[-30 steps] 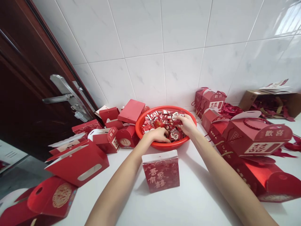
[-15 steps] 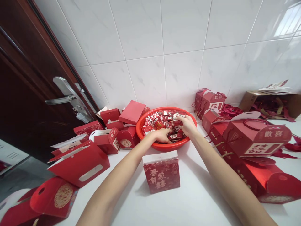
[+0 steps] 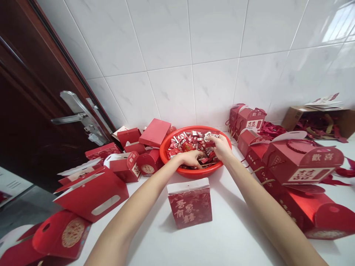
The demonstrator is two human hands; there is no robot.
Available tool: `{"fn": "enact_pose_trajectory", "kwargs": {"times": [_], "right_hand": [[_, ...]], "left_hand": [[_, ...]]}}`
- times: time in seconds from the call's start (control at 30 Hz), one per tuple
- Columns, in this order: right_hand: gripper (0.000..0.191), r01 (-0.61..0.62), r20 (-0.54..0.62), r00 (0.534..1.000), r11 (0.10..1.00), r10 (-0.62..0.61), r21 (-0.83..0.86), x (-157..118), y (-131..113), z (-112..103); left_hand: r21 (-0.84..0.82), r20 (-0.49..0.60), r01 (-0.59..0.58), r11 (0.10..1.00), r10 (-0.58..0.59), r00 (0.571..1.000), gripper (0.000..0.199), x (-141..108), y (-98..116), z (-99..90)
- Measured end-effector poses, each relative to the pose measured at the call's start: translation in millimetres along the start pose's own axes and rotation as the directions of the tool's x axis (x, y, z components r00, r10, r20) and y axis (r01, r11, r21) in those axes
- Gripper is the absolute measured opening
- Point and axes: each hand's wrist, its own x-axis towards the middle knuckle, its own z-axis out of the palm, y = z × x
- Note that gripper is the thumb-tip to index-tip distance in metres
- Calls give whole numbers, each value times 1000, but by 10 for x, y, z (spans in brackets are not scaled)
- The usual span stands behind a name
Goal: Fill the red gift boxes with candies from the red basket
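A red plastic basket point(image 3: 193, 173) holds a heap of small red wrapped candies point(image 3: 189, 146). My left hand point(image 3: 191, 159) reaches over the basket's near rim, its fingers curled around a red wrapped candy point(image 3: 204, 160) among the others. On the right side of the basket my right hand point(image 3: 221, 147) is closed, with a white-and-red wrapped candy point(image 3: 208, 136) at its fingertips. Its other fingers are partly hidden. In front of the basket, between my forearms, stands a dark red paper box point(image 3: 190, 205) with a white top flap and gold characters.
Several red gift boxes point(image 3: 94, 195) stand at the left, near a brown door point(image 3: 24, 111). More handled boxes point(image 3: 302, 159) line the right side. Behind them a cardboard carton point(image 3: 345, 123) holds red ribbons. A tiled wall point(image 3: 172, 92) backs the white table point(image 3: 230, 229).
Candies beneath my left hand have shifted, and its fingers have drawn in around one. My right hand stays nearly in place with its candy. The view has moved slightly.
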Motion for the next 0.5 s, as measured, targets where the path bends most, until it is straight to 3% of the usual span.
{"fn": "enact_pose_trajectory", "kwargs": {"times": [0.3,0.5], "right_hand": [[19,25,-2,1000,1000,-25,-6,-22,-32,0],[21,46,-50,998,999,-44,26,5,-7,-19]], "left_hand": [[-288,-77,-69,955,49,996,25,-114,71,-23],[-496,-229,-174,851,65,971,34,-232,61,-81]]}}
